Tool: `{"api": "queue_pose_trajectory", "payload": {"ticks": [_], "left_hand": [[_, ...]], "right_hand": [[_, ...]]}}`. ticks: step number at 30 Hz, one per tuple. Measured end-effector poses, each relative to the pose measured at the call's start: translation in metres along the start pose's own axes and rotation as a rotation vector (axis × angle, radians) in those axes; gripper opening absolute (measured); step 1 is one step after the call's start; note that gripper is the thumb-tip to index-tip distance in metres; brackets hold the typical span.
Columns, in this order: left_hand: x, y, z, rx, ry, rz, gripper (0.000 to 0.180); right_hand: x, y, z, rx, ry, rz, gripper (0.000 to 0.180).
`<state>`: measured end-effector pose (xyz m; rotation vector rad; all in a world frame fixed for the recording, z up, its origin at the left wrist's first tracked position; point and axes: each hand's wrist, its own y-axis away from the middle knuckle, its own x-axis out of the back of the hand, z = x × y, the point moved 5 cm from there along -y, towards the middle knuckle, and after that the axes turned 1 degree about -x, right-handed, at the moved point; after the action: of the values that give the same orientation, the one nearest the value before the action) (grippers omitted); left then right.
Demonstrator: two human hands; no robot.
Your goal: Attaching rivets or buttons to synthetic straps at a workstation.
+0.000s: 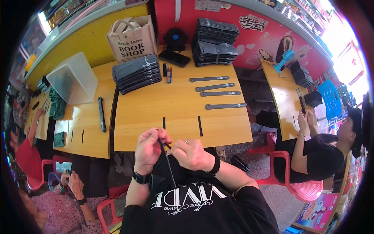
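Note:
At the near edge of the table, my left hand [147, 150] pinches a dark grey strap [170, 167] near its upper end, fingers closed. My right hand [191, 155] is closed on the same end, its fingertips close to the left ones. Seen nearly edge-on, the strap hangs down before my black shirt; the part between my fingers is mostly hidden. Several grey straps with rounded ends, such as the nearest strap [226, 106], lie on the table's right side. Two short black strips, the left strip [164, 123] and the right strip [200, 126], lie closer to me.
A stack of grey straps [137, 74] sits at the far left, beside blue-handled snips [169, 75]. Behind are a tote bag [131, 39], small fan [175, 39], phone [174, 58] and bundled straps [216, 52]. Co-workers sit at side tables; a clear plastic bin [74, 80] tilts on the left table.

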<state>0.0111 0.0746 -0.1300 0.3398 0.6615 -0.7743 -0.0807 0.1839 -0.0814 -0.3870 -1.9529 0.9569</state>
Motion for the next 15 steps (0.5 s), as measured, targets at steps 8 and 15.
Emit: {"api": "queue_pose_trajectory", "payload": {"ticks": [8,15], "left_hand": [[0.133,0.004,0.127,-0.256,1.027,0.053,0.019],[0.197,0.035,0.189,-0.545,0.962,-0.075,0.022]], "right_hand": [[0.101,0.018,-0.004,-0.200,-0.402,-0.142,0.022],[0.190,0.026,0.014,-0.340,-0.302,0.042,0.015]]}}
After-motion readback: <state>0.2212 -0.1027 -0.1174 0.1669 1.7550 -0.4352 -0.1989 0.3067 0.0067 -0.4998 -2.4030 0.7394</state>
